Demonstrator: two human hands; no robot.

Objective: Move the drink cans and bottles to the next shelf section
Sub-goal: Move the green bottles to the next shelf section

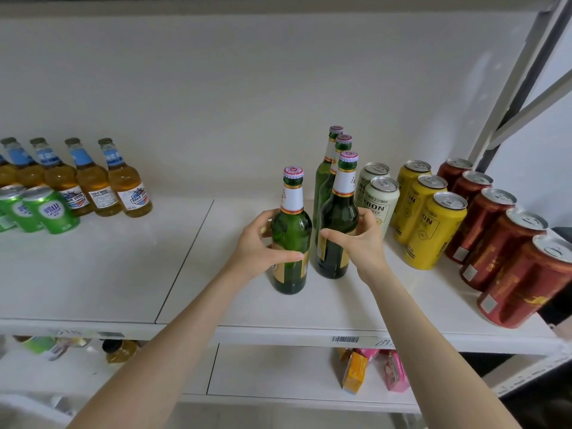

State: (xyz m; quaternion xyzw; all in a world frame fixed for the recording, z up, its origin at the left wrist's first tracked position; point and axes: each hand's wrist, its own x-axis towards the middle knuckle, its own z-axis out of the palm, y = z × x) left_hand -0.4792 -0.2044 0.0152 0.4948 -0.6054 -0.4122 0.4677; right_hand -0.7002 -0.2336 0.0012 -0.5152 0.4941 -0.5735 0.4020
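Head view: left hand wraps one green bottle, right hand grips another green bottle.

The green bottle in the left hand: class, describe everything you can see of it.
The green bottle looks like dark green glass, with a pink crown cap, a white neck label edged in red and gold, and a gold body label. It stands upright on the white shelf, just left of the row of matching bottles and apart from them. The left hand wraps its lower body, thumb across the front; whether its base has lifted off is unclear.
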